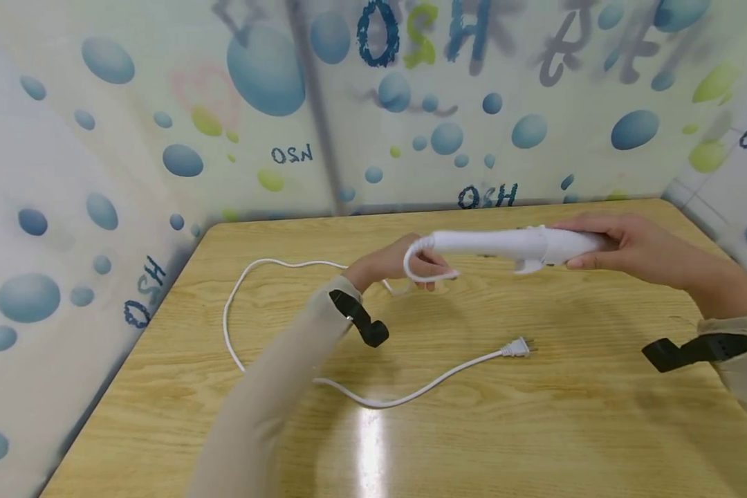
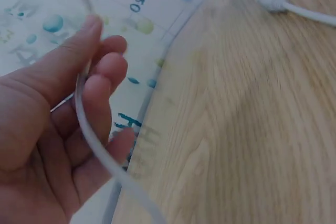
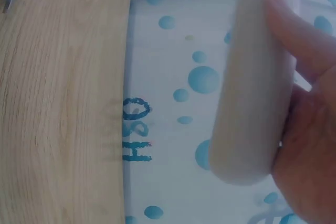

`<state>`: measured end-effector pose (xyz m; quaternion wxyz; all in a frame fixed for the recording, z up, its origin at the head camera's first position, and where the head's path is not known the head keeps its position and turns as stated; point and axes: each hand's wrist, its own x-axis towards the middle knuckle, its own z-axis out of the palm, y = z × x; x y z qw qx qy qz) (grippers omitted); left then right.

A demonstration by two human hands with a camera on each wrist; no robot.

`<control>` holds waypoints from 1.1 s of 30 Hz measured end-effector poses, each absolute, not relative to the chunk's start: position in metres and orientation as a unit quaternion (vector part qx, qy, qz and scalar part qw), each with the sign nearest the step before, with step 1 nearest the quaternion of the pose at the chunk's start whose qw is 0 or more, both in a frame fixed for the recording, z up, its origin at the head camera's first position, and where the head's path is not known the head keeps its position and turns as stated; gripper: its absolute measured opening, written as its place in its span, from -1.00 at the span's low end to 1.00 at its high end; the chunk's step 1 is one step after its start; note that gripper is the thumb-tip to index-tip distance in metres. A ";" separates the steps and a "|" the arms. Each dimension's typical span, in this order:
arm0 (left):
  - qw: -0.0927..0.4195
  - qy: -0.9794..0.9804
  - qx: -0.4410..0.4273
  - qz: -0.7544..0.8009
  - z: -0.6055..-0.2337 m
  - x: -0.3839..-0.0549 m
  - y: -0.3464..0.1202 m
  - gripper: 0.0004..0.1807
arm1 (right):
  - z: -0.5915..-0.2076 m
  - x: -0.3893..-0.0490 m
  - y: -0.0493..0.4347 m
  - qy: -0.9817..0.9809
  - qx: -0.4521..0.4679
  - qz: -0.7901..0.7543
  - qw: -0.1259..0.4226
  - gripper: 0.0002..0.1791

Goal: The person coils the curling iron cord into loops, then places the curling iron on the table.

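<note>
Head view: holds a long, roughly cylindrical, white plastic appliance (image 1: pixel 488 243) nearly level above the pale wood-grain worktop (image 1: pixel 573 429), right of centre. Closes the bare right grip (image 1: pixel 635 249) round its right end, with the thumb on the near side. Shows a small white tab (image 1: pixel 526 265) on the underside of the appliance. Trails a thin white cord (image 1: pixel 380 404) from the left end, bending in a tight curve beside the bare left grip (image 1: pixel 386 263). Spreads the rest of the cord over the worktop in a wide loop, passing beneath the left forearm and ending at a white two-pronged plug (image 1: pixel 515 347), lying with its prongs to the right. Wears long beige sleeves (image 1: pixel 255 408) and a black device (image 1: pixel 697 351) on each wrist. Has, behind and to the sides, pale sheeting (image 1: pixel 348 131) printed with blue and green bubbles and mirrored letters.

Left wrist view: pinches the cord between thumb and forefinger in the left grip, nearly closed there, with the other fingers loosely curled beside it. Shows the plug well apart, at upper right.

Right wrist view: clasps the smooth, rounded end of the appliance, spanned only as far as its thickness. Cannot tell how the hidden fingertips lie behind it.
</note>
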<state>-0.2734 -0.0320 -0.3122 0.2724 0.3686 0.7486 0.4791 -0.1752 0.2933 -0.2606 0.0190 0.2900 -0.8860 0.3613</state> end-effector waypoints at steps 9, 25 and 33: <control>0.212 0.824 0.387 0.356 -0.287 -0.274 -0.036 -0.86 | -0.271 -0.180 0.281 -0.878 0.363 0.303 -0.068 -0.50; 0.126 0.846 0.350 0.382 -0.242 -0.242 -0.037 -0.70 | -0.270 -0.185 0.264 -0.958 0.218 0.187 0.022 -0.45; 0.135 0.798 0.402 0.427 -0.257 -0.239 -0.051 -0.56 | -0.268 -0.184 0.268 -0.963 0.162 0.177 0.124 -0.44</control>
